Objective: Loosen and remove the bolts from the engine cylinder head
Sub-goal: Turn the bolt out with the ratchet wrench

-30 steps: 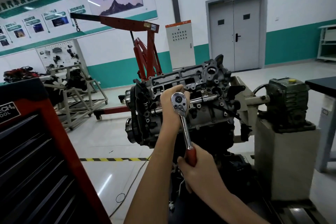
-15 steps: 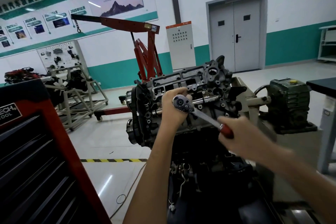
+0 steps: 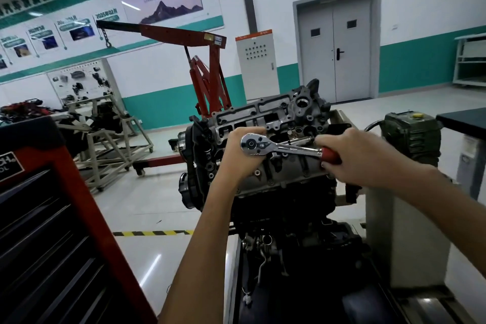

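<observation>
Right grip is closed round the red handle of the ratchet, fingers curled over it. Your left grip is wrapped under the ratchet's round end, steadying it from below. The bolt and whatever socket sits on it are hidden beneath that left grip, so how squarely the tool is seated cannot be told. The cylinder head lies directly under and just beyond both grips, on top of the engine, with its face tilted toward you.

The main risk is probably the socket riding off the bolt. If your right grip pulls the handle up or down rather than flat round the bolt, the tool can tip, slip and round the bolt's corners. Your left grip is what holds it square, so easing that pressure mid-swing would invite the slip.

A sudden release is the next worry. Should the bolt break free all at once, your right grip could drive knuckles into the rough casting below it or the metal rod just behind the handle.

Open pockets in the cylinder head sit close beyond your left grip. A loosened bolt lifted carelessly could likely drop into one.
</observation>
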